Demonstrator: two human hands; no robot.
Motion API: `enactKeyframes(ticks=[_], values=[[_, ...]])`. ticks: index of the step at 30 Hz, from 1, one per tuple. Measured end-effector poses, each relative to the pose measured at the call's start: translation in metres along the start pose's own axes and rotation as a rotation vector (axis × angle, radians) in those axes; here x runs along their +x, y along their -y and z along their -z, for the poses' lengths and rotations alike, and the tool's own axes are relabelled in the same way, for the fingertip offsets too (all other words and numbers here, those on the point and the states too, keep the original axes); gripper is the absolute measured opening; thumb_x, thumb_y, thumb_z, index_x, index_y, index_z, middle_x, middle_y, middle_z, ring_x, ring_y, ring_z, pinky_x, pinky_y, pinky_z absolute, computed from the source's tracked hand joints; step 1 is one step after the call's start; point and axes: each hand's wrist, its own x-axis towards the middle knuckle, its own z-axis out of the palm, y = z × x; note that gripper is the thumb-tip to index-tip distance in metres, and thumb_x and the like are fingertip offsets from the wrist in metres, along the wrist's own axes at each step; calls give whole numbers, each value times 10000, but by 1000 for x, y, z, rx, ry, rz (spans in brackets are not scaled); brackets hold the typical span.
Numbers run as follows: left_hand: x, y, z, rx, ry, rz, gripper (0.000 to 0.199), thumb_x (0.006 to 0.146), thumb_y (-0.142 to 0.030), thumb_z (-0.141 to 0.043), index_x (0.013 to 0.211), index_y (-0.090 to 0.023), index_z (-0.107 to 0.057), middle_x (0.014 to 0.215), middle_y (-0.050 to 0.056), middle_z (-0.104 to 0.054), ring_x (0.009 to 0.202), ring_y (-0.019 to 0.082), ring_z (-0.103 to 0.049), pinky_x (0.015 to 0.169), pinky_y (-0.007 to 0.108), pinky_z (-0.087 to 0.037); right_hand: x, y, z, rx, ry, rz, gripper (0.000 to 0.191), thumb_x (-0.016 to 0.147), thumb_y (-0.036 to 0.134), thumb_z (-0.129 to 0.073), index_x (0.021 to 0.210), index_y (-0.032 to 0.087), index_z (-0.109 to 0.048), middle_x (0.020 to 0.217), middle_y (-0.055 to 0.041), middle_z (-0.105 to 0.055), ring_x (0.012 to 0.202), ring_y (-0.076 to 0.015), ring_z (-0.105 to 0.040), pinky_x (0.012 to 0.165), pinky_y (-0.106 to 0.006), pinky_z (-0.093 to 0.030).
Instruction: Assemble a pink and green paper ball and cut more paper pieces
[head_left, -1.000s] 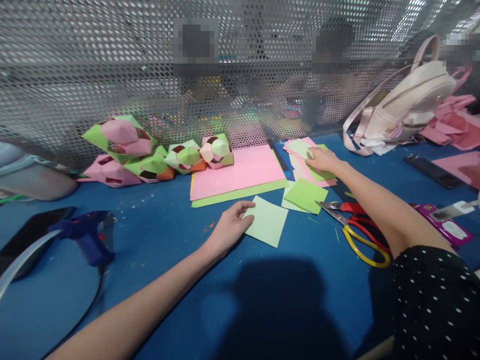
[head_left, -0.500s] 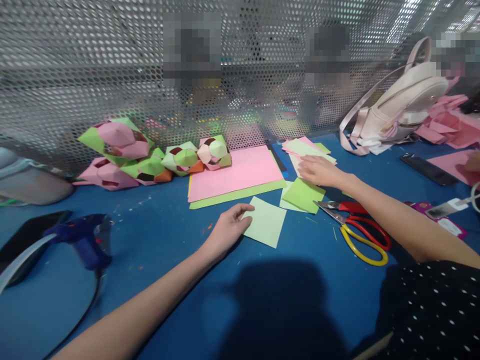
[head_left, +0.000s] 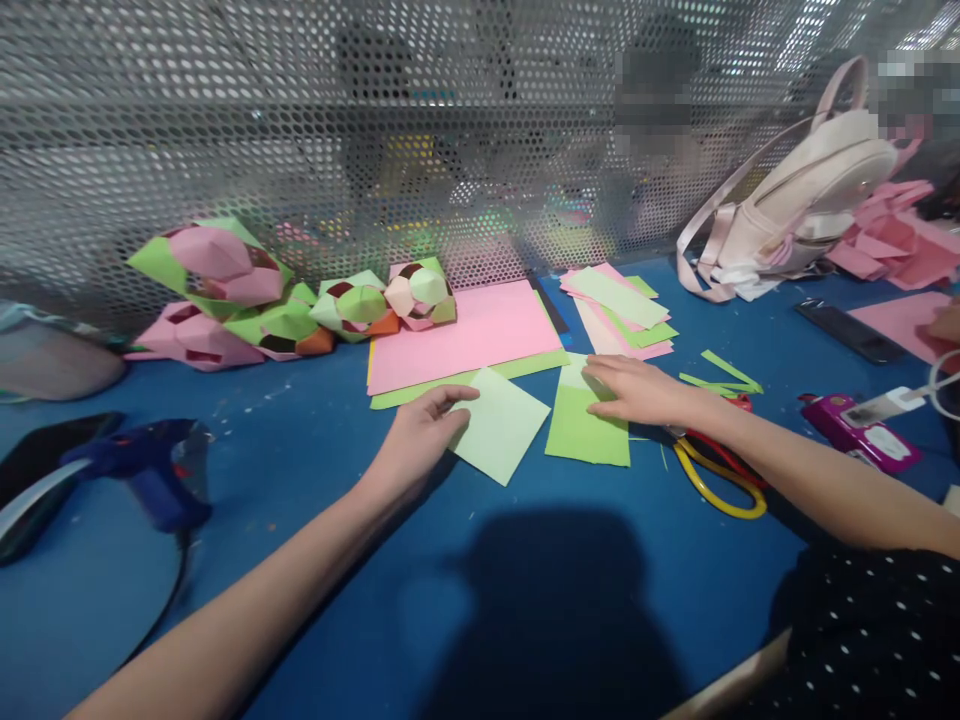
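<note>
My left hand (head_left: pixel 420 435) pinches the left edge of a pale green paper square (head_left: pixel 504 425) between thumb and fingers. To its right, my right hand (head_left: pixel 630 388) rests with fingers spread on a bright green paper piece (head_left: pixel 589 430), which partly covers a paler sheet. Under my right forearm lie scissors with red and yellow handles (head_left: pixel 724 500); their blades are mostly hidden. Behind both hands is a stack of large pink sheets (head_left: pixel 465 335) over green. A pile of pink and green strips (head_left: pixel 619 305) lies beyond my right hand.
Folded pink and green paper shapes (head_left: pixel 225 280) stand along the perforated metal screen (head_left: pixel 480 150). A blue glue gun (head_left: pixel 161 470) lies at left. On the right are a pale backpack (head_left: pixel 817 190), a black phone (head_left: pixel 847 328), a purple device (head_left: pixel 862 430) and another person's hand (head_left: pixel 946 322).
My right hand has come back from the strip pile onto the bright green piece, which has turned. My left hand has shifted left with the pale square, which has also turned.
</note>
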Motion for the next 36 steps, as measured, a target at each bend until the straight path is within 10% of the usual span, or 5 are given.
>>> enactKeyframes(ticks=[11, 20, 27, 31, 36], values=[[1, -9, 2, -221, 5, 36, 599, 631, -127, -626, 1217, -198, -524, 792, -22, -588, 640, 125, -570, 573, 223, -417, 45, 9, 4, 170, 104, -38, 451, 751, 350, -700, 1142, 141, -613, 972, -111, -696, 805, -239, -632, 642, -313, -446], [-17, -7, -12, 32, 195, 45, 143, 758, -290, -615, 812, -158, -623, 711, 0, -616, 608, 133, -555, 564, 240, -396, 26, 42, -2, 138, 10, 38, 273, 828, 281, -601, 1076, 168, -618, 1119, -125, -656, 1028, -267, -583, 797, -347, -448], [-13, -10, -27, 357, 333, -244, 128, 796, -273, -539, 802, -185, -632, 1279, 113, -627, 1190, 283, -574, 997, 425, -434, -22, 35, 0, -34, -12, 18, 527, 944, 543, -456, 1166, 87, -602, 1249, -235, -597, 1229, -393, -495, 1048, -578, -310], [-14, -5, -36, 578, 397, -405, 131, 820, -233, -505, 844, -168, -615, 1371, 181, -559, 1342, 297, -454, 1109, 483, -346, -39, 55, -7, 161, 45, 188, 492, 979, 503, -414, 1335, 180, -519, 1367, -140, -568, 1239, -289, -529, 1041, -433, -389], [-6, -6, -42, 842, 485, -579, 151, 779, -177, -545, 906, -143, -619, 1465, 207, -442, 1331, 358, -429, 1059, 516, -386, -1, 19, 13, 94, 80, -6, 415, 915, 325, -524, 1296, 163, -549, 1308, -144, -597, 1181, -296, -555, 939, -393, -447]])
